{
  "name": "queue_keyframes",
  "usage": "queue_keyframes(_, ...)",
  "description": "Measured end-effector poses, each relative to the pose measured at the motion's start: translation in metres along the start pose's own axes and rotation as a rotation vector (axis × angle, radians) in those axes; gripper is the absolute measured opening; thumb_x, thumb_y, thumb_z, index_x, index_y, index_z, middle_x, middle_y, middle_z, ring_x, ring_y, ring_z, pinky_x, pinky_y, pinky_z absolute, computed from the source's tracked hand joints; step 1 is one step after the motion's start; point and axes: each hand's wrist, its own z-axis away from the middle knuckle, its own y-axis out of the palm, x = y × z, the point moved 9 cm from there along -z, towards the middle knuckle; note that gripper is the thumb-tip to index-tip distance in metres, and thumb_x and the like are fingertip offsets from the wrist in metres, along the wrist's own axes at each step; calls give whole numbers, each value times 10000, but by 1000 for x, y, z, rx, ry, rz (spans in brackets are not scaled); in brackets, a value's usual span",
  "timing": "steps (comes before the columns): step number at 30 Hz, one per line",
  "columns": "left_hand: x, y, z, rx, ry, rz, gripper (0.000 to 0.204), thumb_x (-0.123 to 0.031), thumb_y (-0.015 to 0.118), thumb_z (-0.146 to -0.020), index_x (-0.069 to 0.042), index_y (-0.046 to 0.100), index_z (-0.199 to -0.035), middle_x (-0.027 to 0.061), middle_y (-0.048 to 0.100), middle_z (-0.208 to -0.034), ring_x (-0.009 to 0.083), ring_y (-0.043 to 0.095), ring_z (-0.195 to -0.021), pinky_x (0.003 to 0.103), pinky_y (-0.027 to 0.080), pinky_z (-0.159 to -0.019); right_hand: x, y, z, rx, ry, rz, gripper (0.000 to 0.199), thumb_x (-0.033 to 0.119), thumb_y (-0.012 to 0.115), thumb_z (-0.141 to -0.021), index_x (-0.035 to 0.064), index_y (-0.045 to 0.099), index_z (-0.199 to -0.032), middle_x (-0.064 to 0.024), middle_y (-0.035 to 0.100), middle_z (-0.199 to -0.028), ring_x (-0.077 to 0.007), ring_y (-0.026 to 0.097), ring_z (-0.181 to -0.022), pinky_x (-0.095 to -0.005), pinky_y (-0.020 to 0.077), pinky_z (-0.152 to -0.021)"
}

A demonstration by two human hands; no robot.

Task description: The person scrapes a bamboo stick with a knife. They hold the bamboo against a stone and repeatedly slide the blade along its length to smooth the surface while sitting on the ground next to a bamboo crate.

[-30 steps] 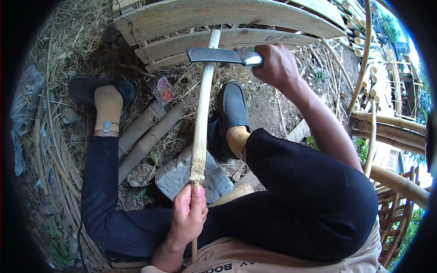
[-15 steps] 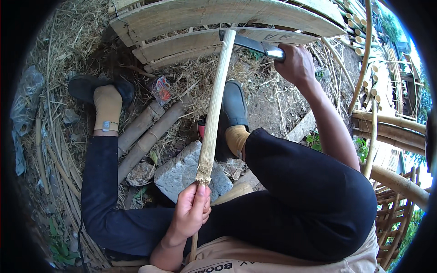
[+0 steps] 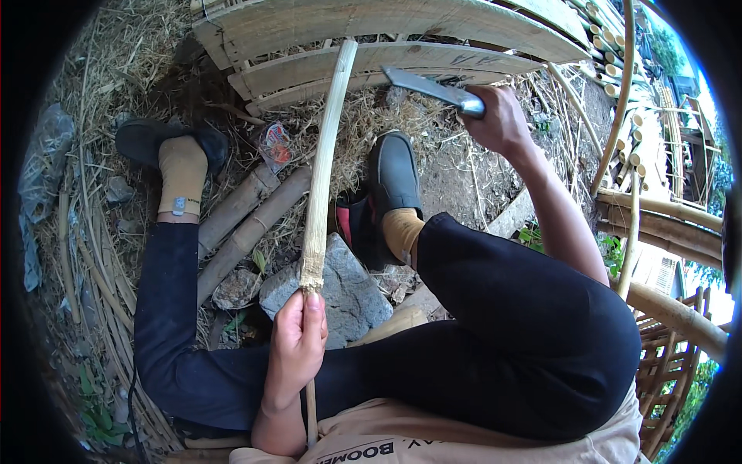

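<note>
My left hand (image 3: 296,346) grips the near end of a long pale bamboo strip (image 3: 325,170), which slants up and away to the curved bamboo slats (image 3: 386,23). The strip's frayed part sits just above my thumb. My right hand (image 3: 502,120) is raised at the upper right and holds a knife (image 3: 429,89) by its handle. The grey blade points left and hangs clear of the strip, to its right. Below the strip lies a grey stone (image 3: 348,290) between my legs.
Two short bamboo tubes (image 3: 247,216) lie on the straw by my left foot (image 3: 182,166). My right shoe (image 3: 394,178) rests on bare earth. Bamboo poles and a woven frame (image 3: 665,232) stand at the right. A red wrapper (image 3: 276,145) lies near the slats.
The strip's far end first leaned right, then swung back left. The knife lay across the strip's top a second ago; my right hand has drawn it off to the right.
</note>
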Motion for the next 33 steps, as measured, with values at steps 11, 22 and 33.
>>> queue_keyframes(11, -10, 9, 3, -138, 238, -376, 320, -196, 482, -1074, -13, 477, -812, 82, 420, -547, 173, 417, -443, 365, 321, -463, 68, 7, -19, 49, -49, 107, 237, 155, 659, -679, 53, 754, -870, -210, 691, -722, -386, 708, -736, -472, 577, -733)
queue_keyframes(22, -26, 21, 20, -98, 266, -437, 266, -144, 496, -1054, -16, 469, -823, 134, 415, -528, 305, 467, -409, 411, 311, -445, 64, 3, -22, -40, -15, 40, 156, 150, 672, -680, 30, 673, -780, -216, 642, -681, -421, 663, -698, -486, 533, -683)
queue_keyframes(33, -32, 28, 24, -94, 348, -478, 305, -177, 445, -1083, -15, 459, -826, 20, 402, -505, 100, 413, -420, 314, 308, -432, 57, -8, -24, -69, -28, 112, 174, 160, 698, -651, 60, 711, -793, -196, 667, -688, -394, 686, -709, -468, 556, -701)
